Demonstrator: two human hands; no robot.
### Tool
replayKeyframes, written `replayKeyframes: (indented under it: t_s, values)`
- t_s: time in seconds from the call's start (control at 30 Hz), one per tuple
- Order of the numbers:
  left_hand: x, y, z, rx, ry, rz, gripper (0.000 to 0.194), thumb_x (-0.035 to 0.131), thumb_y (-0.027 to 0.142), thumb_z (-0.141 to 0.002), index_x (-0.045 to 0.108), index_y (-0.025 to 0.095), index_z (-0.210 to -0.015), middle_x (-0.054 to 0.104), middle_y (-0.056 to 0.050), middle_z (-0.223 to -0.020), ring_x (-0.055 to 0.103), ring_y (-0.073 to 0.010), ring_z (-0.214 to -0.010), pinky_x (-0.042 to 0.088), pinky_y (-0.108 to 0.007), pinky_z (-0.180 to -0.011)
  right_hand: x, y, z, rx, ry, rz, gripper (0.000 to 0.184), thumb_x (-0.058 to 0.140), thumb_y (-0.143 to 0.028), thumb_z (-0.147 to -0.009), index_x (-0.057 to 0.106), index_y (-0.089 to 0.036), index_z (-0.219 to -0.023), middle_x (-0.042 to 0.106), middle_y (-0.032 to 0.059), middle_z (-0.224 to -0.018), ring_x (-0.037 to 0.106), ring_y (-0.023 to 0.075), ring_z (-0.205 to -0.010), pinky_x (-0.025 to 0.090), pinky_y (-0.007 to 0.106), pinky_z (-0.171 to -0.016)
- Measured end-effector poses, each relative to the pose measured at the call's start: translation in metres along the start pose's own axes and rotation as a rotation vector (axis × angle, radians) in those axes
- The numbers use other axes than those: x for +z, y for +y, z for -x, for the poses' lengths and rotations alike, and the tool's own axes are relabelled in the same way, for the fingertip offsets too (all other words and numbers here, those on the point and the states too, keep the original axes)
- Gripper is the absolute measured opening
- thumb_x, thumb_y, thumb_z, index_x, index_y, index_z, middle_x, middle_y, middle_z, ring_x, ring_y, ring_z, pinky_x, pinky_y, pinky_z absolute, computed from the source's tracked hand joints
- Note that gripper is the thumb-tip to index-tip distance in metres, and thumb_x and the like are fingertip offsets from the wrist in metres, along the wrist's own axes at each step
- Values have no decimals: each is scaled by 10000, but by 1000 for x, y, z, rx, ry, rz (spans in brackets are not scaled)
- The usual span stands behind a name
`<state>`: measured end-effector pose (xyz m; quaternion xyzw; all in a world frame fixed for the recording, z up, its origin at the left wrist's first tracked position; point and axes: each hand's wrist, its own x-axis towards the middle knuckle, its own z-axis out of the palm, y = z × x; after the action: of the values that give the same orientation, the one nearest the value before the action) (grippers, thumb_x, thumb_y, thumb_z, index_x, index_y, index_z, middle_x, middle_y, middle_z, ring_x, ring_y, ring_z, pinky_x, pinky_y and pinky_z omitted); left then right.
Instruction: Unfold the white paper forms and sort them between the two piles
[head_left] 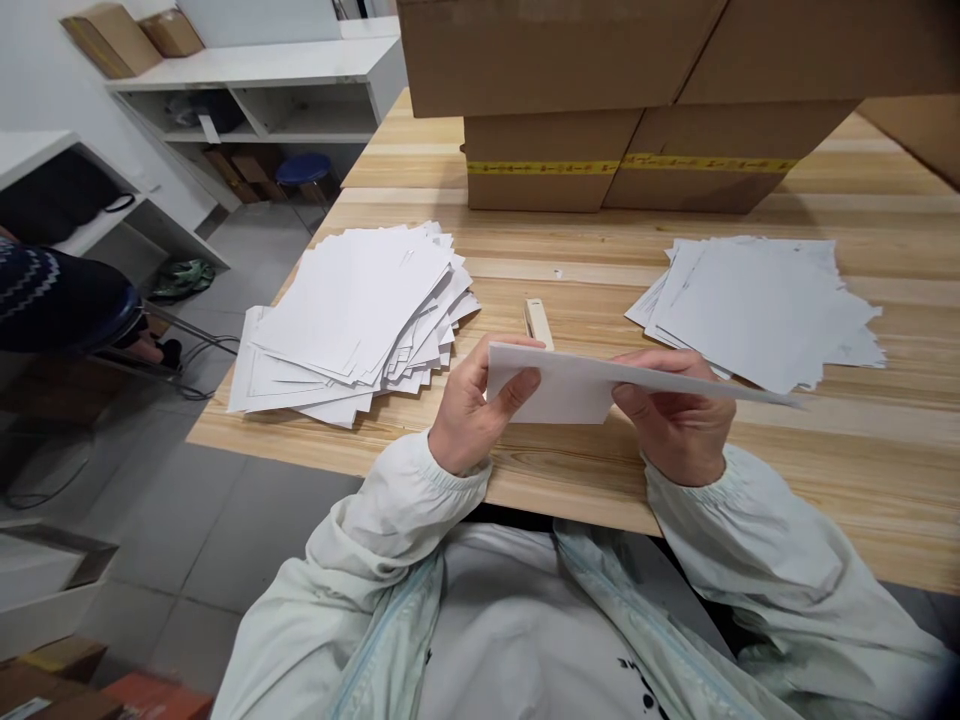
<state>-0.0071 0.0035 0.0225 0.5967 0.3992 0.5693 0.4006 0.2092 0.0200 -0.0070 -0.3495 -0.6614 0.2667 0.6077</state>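
Two-handed hold on white paper (559, 396), raised above the table (570, 475) close to its near edge. Left hand (471, 412) closed on the left end, thumb on the near face and fingers behind; right hand (686, 425) likewise narrow, pinching farther along, with a long end jutting out toward the table's right side. Looks bent or folded; cannot tell whether in one layer or several.

Seems to be a step of folding or evening up, judging by the spaced thumbs and the uneven ends. Calls, if so, for edges brought level and light, even thumb pressure, so as not to crease askew.

Along the table's left edge, by the near left corner, a large uneven pile of sheets (360, 300); well to the right of that corner, a smaller pile (757, 305). Between them, just beyond the paper, a narrow cream-coloured tool (539, 322). Toward the far edge, stacked cardboard boxes (555, 60).
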Motion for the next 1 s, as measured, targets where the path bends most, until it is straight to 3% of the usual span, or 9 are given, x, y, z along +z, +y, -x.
replayKeyframes:
  t_s: [0.13, 0.27, 0.33, 0.4, 0.47, 0.53, 0.63, 0.8, 1.0]
  values:
    - [12, 10, 7, 3, 86, 64, 324, 651, 466, -936, 625, 218, -1143, 719, -69, -1060, 679, -193, -970, 543, -310, -853, 0, -7, 6, 85, 140, 139, 222, 711, -472, -886, 748, -253, -894, 762, 29, -822, 702, 196, -743, 580, 345, -671]
    - [15, 22, 30, -105, 180, 59, 582, 636, 343, -951, 400, 305, -1481, 711, -52, -1069, 659, -154, -804, 524, -272, -716, 3, -25, 20, 371, 122, -46, 295, 686, -468, -912, 718, -275, -1133, 784, 57, -986, 738, 216, -883, 609, 349, -744]
    - [9, 20, 42, -197, 102, -49, 482, 622, 304, -944, 513, 276, -1413, 693, -24, -917, 573, -120, -650, 464, -248, -613, 1, -31, 30, 564, 16, -151, 365, 717, -460, -891, 677, -280, -1206, 775, 76, -1121, 747, 244, -986, 627, 384, -810]
    - [2, 11, 48, -328, -56, -157, 269, 597, 261, -930, 679, 202, -1179, 595, 12, -700, 455, -97, -548, 379, -232, -536, -5, -31, 43, 733, -86, -214, 413, 726, -461, -884, 648, -272, -1242, 753, 88, -1217, 742, 263, -1056, 634, 411, -852]
    - [0, -1, 49, -491, -211, -173, 191, 562, 223, -914, 717, 157, -1003, 454, 48, -561, 376, -87, -498, 312, -220, -489, -15, -29, 53, 831, -128, -240, 472, 719, -462, -890, 612, -265, -1305, 719, 94, -1304, 718, 274, -1141, 624, 433, -916]
    - [3, -11, 45, -633, -290, -97, 199, 532, 198, -903, 701, 141, -992, 386, 74, -521, 373, -81, -459, 303, -203, -459, -24, -25, 60, 857, -125, -229, 527, 713, -463, -897, 577, -266, -1366, 687, 93, -1365, 679, 277, -1226, 593, 452, -1001]
    - [14, -20, 34, -745, -293, -7, 185, 503, 169, -894, 646, 156, -1009, 415, 93, -511, 440, -79, -383, 348, -185, -402, -33, -18, 58, 842, -117, -192, 564, 719, -476, -890, 570, -262, -1391, 678, 91, -1382, 627, 283, -1309, 531, 474, -1098]
    - [25, -28, 12, -760, -278, -21, 159, 447, 101, -872, 558, 184, -949, 466, 112, -459, 502, -115, -308, 392, -190, -311, -38, 0, 37, 825, -134, -163, 578, 747, -504, -857, 605, -259, -1360, 700, 90, -1346, 677, 289, -1231, 575, 456, -1031]
    - [30, -33, -6, -814, -249, 15, 153, 431, 58, -843, 530, 168, -880, 486, 101, -415, 513, -115, -302, 415, -186, -327, -44, 25, 23, 667, -140, -98, 544, 761, -476, -847, 641, -250, -1326, 740, 70, -1262, 684, 272, -1214, 587, 467, -1002]
